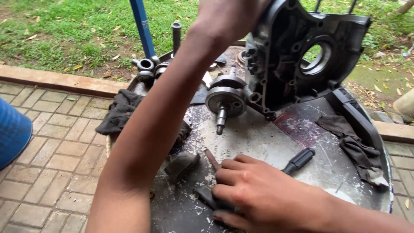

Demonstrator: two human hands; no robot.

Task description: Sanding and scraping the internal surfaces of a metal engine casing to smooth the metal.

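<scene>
L hand (228, 17) grips the top edge of a dark engine crankcase half (302, 56), holding it upright w/ the crankshaft (225, 101) poking out its side; finger closure is cut off by the frame, can't tell. R hand (263, 194) lies on the scratched metal worktop (267, 142), fingers curled over a dark tool (207, 196), prob. steadying it. Black-handled tool (299, 160) just beside, rag (358, 146) further R.

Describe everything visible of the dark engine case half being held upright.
The engine case half is dark grey cast metal, grimy, with ribs, bolt holes and a large round bearing opening showing grass behind. It stands tilted on edge on the scratched round table. The left hand grips its top edge; the crankshaft sits against its lower left side.
</scene>
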